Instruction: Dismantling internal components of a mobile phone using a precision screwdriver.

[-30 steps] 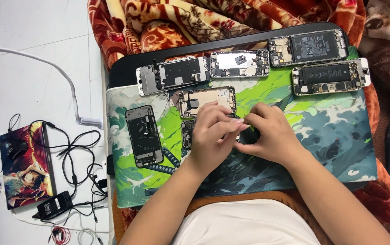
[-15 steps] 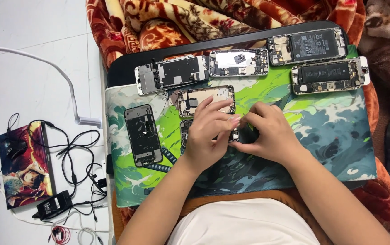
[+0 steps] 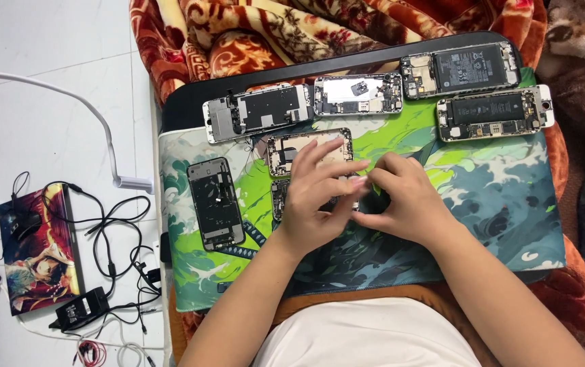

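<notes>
Head view: your left hand and right hand meet fingertip to fingertip over a green and teal printed work mat, covering most of a small opened phone chassis lying on it. What your fingers pinch, if anything, cannot be told. Just above your left fingers lies a gold-rimmed phone housing; a dark phone frame sits to the left. Four more opened phones line the mat's far edge, two showing black batteries. Cables and a black power adapter lie on the white floor.
</notes>
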